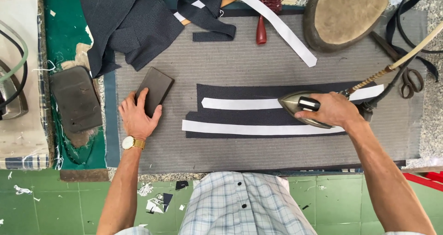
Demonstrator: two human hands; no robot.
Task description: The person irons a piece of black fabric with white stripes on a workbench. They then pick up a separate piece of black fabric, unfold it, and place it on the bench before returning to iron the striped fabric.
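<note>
My right hand (333,110) grips the black handle of a metal iron (294,103) that rests on a dark fabric piece (240,116) carrying two white strips (240,104). The iron's tip points left over the upper strip. My left hand (134,117), with a gold watch on the wrist, lies on the grey striped pressing cloth (258,69) and touches a dark rectangular block (156,89); its fingers rest on the block's lower edge.
Dark fabric pieces (134,25) and a long white strip (277,25) lie at the back. A red-handled brush (265,11), a padded oval pressing form (346,13), scissors (410,82) and a dark pad (76,99) surround the cloth. The iron's cord (415,50) runs up right.
</note>
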